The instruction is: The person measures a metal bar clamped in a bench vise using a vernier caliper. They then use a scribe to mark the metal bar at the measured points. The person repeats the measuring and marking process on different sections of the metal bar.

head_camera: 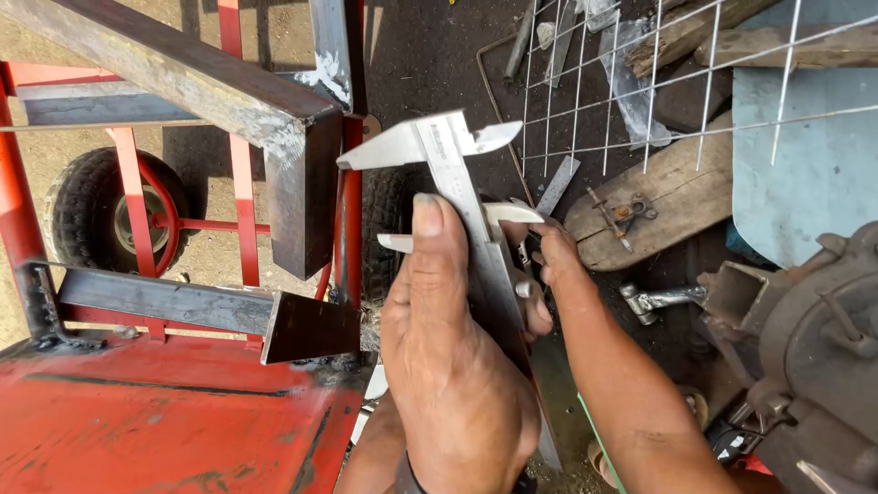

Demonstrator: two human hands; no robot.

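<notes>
A steel caliper (462, 197) is gripped by both hands, long axis pointing up and away. The left hand (453, 366) is wrapped shut round its beam; the right hand (540, 274) pinches the slider, just right of the square steel tube (302, 197).

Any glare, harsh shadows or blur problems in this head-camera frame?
Head view: hard sunlight; the caliper jaws glare almost white, while the ground behind them sits in deep shadow. The left hand and right hand are sharp, without motion blur. The wire mesh looks bright but legible.
</notes>
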